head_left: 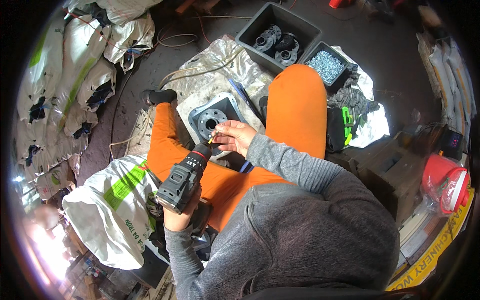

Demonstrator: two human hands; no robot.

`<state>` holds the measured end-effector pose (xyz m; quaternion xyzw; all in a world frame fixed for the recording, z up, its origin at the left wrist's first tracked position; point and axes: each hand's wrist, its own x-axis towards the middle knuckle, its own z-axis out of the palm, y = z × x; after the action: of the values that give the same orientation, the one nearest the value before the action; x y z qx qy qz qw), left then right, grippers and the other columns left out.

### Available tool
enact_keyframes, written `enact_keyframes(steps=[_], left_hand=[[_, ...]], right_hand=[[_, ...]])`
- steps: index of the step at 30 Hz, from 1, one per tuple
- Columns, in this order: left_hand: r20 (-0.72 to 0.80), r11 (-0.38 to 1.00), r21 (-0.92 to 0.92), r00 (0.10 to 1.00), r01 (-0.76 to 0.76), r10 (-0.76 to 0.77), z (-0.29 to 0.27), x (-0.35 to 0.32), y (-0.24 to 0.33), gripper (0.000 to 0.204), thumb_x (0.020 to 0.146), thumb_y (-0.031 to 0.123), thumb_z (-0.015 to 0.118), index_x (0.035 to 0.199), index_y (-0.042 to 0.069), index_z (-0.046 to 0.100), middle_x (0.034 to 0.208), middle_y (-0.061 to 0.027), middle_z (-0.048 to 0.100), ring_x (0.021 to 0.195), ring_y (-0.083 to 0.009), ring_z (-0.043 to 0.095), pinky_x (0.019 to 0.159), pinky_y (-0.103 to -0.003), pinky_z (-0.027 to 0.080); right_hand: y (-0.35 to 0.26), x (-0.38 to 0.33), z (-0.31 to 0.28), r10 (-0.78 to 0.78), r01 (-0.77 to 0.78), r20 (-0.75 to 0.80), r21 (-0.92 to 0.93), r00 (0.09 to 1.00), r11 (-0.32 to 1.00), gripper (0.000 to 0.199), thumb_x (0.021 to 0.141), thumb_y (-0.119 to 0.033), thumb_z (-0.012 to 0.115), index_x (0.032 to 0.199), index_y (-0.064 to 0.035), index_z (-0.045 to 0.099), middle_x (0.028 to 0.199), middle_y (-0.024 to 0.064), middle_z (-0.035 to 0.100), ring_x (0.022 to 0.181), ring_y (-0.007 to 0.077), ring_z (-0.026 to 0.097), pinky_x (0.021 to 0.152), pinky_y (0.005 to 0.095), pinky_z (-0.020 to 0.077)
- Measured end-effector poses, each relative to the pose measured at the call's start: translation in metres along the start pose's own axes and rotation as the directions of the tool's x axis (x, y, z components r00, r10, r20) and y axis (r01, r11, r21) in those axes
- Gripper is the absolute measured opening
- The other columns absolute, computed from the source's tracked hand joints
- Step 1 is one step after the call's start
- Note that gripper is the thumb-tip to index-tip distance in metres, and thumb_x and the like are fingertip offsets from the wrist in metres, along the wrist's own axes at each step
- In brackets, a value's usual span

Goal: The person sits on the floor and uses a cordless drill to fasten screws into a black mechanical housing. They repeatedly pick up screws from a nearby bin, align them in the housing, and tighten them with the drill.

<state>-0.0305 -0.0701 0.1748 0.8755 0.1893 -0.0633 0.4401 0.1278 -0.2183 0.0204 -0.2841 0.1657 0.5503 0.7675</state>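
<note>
A grey and black cordless drill (181,181) slants up from my lap, its red-ringed chuck facing the middle. My left hand (181,216) is wrapped round its handle from below. Out of the chuck comes a thin yellowish bit (213,138). At the bit's far end my right hand (237,136) pinches with thumb and forefinger; whatever is between them is too small to make out. Just beyond, between my legs, sits a grey box-shaped metal housing (231,106) with a round flange (205,120) in it, a hole at the flange's centre. My right hand partly covers the housing's near side.
A grey bin (252,52) holding several metal flanges stands ahead, beside a smaller bin (338,85) of screws. Gloves (350,97) and a green-handled tool (346,122) lie at right. White sacks (80,65) are piled at left; another sack (107,212) lies near my left arm. A hose crosses the floor.
</note>
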Motion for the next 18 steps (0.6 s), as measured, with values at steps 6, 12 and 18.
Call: enact_keyframes(steps=[6,12,18], left_hand=[[0.008,0.941,0.306,0.989,-0.144,0.149,0.011,0.010,0.024,0.064,0.073,0.009,0.071,0.131,0.006,0.044,0.106,-0.0126,0.066,0.092,-0.0265,0.067,0.081,-0.032,0.052],[0.147,0.875,0.343,0.939,-0.342,0.310,0.007,0.046,0.024,0.032,0.074,0.004,0.064,0.106,0.001,0.062,0.106,-0.0177,0.064,0.097,-0.0319,0.063,0.086,-0.037,0.049],[0.136,0.992,0.120,0.991,-0.028,0.012,-0.005,0.079,0.004,0.032,0.077,-0.002,0.064,0.109,-0.001,0.059,0.100,-0.0092,0.065,0.087,-0.0177,0.062,0.076,-0.030,0.049]], right_hand=[[0.003,0.011,-0.012,0.093,-0.091,-0.047,0.031,0.995,0.995,0.013,0.090,-0.020,0.062,0.095,-0.0094,0.057,0.095,0.0067,0.066,0.086,0.0156,0.066,0.069,0.0310,0.0568],[0.019,0.021,-0.028,0.024,-0.022,-0.130,0.013,0.991,1.000,0.027,0.090,-0.027,0.062,0.106,-0.0060,0.055,0.097,0.0081,0.064,0.084,0.0164,0.065,0.064,0.0306,0.0562],[0.026,0.062,-0.048,-0.509,0.326,-0.307,-0.488,0.804,0.810,0.036,0.082,-0.018,0.071,0.114,-0.0063,0.059,0.101,0.0044,0.061,0.087,0.0106,0.057,0.074,0.0243,0.0484]])
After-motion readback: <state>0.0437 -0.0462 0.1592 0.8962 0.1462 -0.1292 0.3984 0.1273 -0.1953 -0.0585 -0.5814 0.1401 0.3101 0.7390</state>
